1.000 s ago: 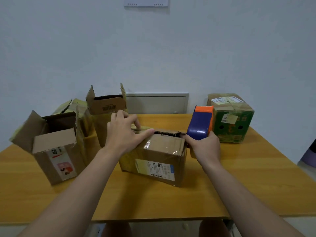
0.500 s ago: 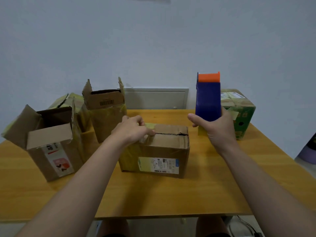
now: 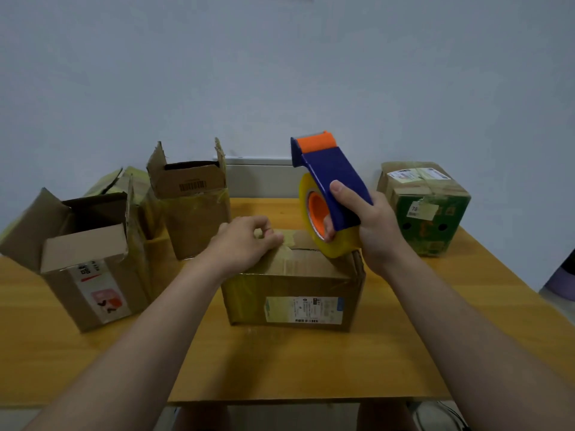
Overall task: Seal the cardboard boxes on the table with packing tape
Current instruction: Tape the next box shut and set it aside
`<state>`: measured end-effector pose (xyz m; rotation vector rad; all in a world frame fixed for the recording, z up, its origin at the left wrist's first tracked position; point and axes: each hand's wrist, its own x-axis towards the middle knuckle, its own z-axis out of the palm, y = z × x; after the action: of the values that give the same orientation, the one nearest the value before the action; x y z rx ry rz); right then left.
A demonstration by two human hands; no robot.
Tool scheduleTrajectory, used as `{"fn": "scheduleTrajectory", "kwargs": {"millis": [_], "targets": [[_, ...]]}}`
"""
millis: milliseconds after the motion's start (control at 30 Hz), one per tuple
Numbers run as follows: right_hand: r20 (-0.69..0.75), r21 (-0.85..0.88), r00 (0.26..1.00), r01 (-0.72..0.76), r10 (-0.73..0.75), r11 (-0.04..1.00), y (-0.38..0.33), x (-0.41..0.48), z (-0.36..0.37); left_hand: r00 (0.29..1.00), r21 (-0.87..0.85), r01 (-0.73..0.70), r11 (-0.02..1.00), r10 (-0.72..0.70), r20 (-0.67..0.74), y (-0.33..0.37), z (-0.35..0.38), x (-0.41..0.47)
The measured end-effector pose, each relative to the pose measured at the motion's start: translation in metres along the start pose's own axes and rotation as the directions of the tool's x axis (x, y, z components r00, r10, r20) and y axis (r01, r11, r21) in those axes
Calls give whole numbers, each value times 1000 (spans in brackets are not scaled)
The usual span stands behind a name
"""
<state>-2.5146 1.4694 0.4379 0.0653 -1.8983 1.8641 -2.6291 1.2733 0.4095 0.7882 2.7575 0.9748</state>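
Observation:
A brown cardboard box (image 3: pixel 298 293) with a shipping label stands at the table's middle, its top flaps folded down. My left hand (image 3: pixel 245 242) rests on the left part of its top, fingers curled, thumb and forefinger pinched together. My right hand (image 3: pixel 370 225) grips a blue and orange tape dispenser (image 3: pixel 329 178) holding a yellowish tape roll (image 3: pixel 336 247), tilted over the box's right end. The roll hangs just above or touches the top; I cannot tell which.
Two open boxes stand at the left: one with a pink sticker (image 3: pixel 90 265) in front and a taller one (image 3: pixel 193 197) behind it. A taped green box (image 3: pixel 426 209) sits at the back right. The wooden table (image 3: pixel 280 365) has bare surface in front.
My right hand lifted the dispenser from the box's right side, raised it upright, then tilted it over the box's right end. The left hand stayed on the box top.

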Motion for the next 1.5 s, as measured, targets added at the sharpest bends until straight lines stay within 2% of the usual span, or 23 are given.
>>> {"fn": "scheduleTrajectory", "kwargs": {"millis": [67,133,233,300,367,433,533,633,733,833,967,1133,1200,1333,1400,1500], "targets": [[-25,-20,1000,-8,7,1000,4,2,-1,997,272,-34,962,53,-64,3,8,1],[-17,-32,1000,3,-3,999,7,1,-2,982,403,-141,904,180,-62,5,12,3],[-1,-44,1000,24,-24,999,10,-1,-1,929,302,-368,880,364,72,6,10,2],[-2,-40,999,38,-38,999,12,-2,-1,912,173,-410,896,398,97,7,7,-4],[-6,-47,998,54,-55,997,14,-3,-2,902,135,-432,892,429,53,5,5,-10],[6,-58,997,73,-73,996,14,-4,0,896,240,-439,866,441,50,5,7,-21],[-11,-81,996,91,-92,993,14,-3,4,902,418,-429,801,407,147,3,17,-39],[-15,-79,995,96,-97,992,13,0,8,905,472,-426,772,363,223,2,17,-41],[-39,-75,994,95,-98,993,12,0,10,908,394,-403,826,307,286,5,6,-36],[-47,-58,994,97,-100,994,12,-1,11,946,232,-307,923,270,177,4,-2,-36],[-40,-34,993,106,-107,994,12,-3,9,952,340,-305,889,298,74,-4,2,-43],[-24,-78,992,121,-123,990,14,-2,10,942,323,-322,890,334,19,-9,11,-50],[-17,-77,994,109,-110,991,14,-2,10,952,275,-299,914,307,15,-9,8,-49],[25,-17,999,30,-30,999,8,1,2,984,60,-167,984,170,-50,-7,6,-54],[92,17,996,-18,16,1000,2,5,-3,969,58,-218,974,223,-103,-6,9,-55],[163,66,982,-104,92,992,-9,11,-14,949,62,-292,954,297,-107,-3,11,-53]]}}
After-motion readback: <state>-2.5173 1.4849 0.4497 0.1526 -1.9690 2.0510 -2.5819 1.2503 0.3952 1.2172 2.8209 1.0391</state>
